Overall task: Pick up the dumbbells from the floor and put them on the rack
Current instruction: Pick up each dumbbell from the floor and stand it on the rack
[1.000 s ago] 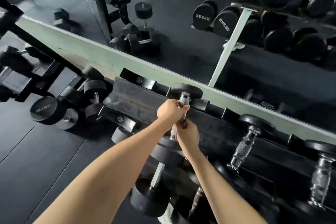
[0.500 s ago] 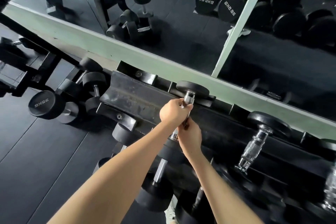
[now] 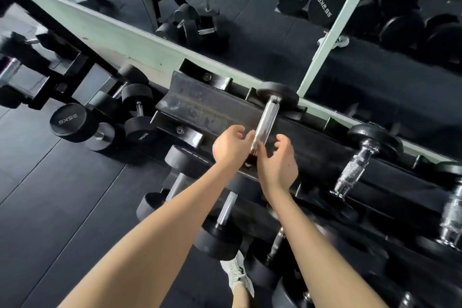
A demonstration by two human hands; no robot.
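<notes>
A black dumbbell with a chrome handle [image 3: 265, 120] lies across the top tier of the black rack [image 3: 200, 105], its far head against the back rail. My left hand [image 3: 231, 144] is on the left of the handle's near end, fingers spread, fingertips at the bar. On the right of the handle is my right hand [image 3: 278, 162], fingers apart and curled, holding nothing. The dumbbell's near head is hidden behind my hands. Several black dumbbells lie on the floor left of the rack, one marked 35KG [image 3: 70, 120].
More dumbbells rest on the rack's lower tiers [image 3: 220, 232] and to the right on the top tier [image 3: 360, 162]. A mirror with a pale green frame [image 3: 140, 40] runs behind the rack. My white shoe [image 3: 237, 275] stands on the black rubber floor below.
Both hands were closed around the dumbbell's handle on the rack; now they have let go, opened and pulled back toward me. The dumbbell stays on the top tier.
</notes>
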